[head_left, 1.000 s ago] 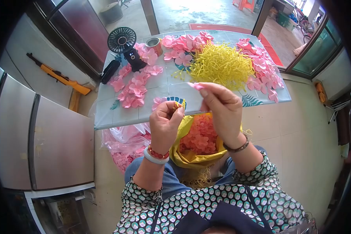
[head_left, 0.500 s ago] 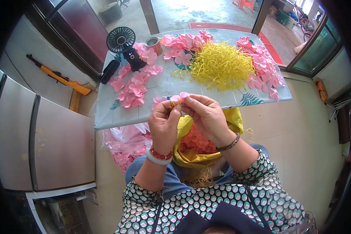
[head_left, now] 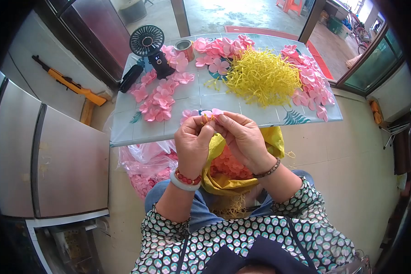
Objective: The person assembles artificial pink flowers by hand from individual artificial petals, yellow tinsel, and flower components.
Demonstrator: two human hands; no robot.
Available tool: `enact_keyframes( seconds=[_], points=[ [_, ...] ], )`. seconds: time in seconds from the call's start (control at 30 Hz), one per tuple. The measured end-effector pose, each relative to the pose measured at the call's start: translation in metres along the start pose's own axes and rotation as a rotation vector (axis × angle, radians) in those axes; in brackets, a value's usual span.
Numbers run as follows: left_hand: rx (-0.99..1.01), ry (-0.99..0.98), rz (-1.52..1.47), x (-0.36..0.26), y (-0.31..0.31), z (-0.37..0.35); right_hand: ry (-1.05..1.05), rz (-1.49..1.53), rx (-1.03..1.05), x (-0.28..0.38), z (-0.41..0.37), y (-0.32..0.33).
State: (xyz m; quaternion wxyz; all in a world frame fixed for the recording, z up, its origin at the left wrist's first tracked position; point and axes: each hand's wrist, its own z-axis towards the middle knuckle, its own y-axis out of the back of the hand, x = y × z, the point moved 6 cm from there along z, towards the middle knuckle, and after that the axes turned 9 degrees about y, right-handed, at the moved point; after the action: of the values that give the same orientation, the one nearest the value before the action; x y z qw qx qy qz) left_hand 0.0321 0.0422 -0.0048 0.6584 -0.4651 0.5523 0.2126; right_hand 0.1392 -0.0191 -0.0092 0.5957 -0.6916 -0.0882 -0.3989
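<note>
My left hand (head_left: 192, 142) is closed in a pinch on a small yellow stamen (head_left: 206, 120). Opposite it, my right hand (head_left: 243, 138) pinches a pink artificial flower (head_left: 217, 112). The fingertips of both hands meet around the two pieces, hiding where they join. Just behind my left fingers lies another pink flower (head_left: 187, 115) on the table. Beyond my hands rises a heap of yellow stamens (head_left: 262, 77), with pink flowers (head_left: 308, 75) to its right and more pink flowers (head_left: 160, 101) at the left.
A black fan (head_left: 148, 43), a dark case (head_left: 131, 78) and an open tin (head_left: 184, 48) stand on the patterned tablecloth (head_left: 187, 93). Under the table edge, a yellow bag (head_left: 219, 185) holds orange-pink flowers, beside a clear plastic bag (head_left: 146, 155) of pink ones. A fridge (head_left: 73, 164) stands left.
The view has shifted slightly, so the table items sit a little further right. Both hands keep their pinch near the same spot, with only slight finger movement.
</note>
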Motion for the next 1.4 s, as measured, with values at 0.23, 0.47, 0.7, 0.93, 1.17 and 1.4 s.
enact_keyframes(
  seconds=[0.23, 0.47, 0.7, 0.93, 1.17, 1.4],
  points=[
    [-0.003, -0.021, -0.046, 0.003, 0.0, 0.0, 0.135, -0.167, 0.02, -0.007, -0.006, -0.001],
    [0.039, -0.046, -0.096, -0.005, -0.005, -0.001, 0.19, -0.175, 0.034, -0.002, -0.004, -0.001],
    [-0.196, -0.194, 0.097, -0.045, 0.033, 0.007, 0.543, -0.858, 0.237, 0.027, 0.05, -0.032],
    [-0.277, -0.237, 0.027, -0.054, 0.069, 0.021, 0.872, -1.834, 0.584, -0.03, 0.159, -0.052],
    [-0.261, -0.227, 0.037, -0.062, 0.081, 0.021, 0.832, -1.727, 0.461, -0.019, 0.153, -0.052],
    [-0.2, -0.176, 0.065, -0.052, 0.068, 0.016, 0.535, -1.283, 0.16, 0.025, 0.11, -0.052]
  ],
)
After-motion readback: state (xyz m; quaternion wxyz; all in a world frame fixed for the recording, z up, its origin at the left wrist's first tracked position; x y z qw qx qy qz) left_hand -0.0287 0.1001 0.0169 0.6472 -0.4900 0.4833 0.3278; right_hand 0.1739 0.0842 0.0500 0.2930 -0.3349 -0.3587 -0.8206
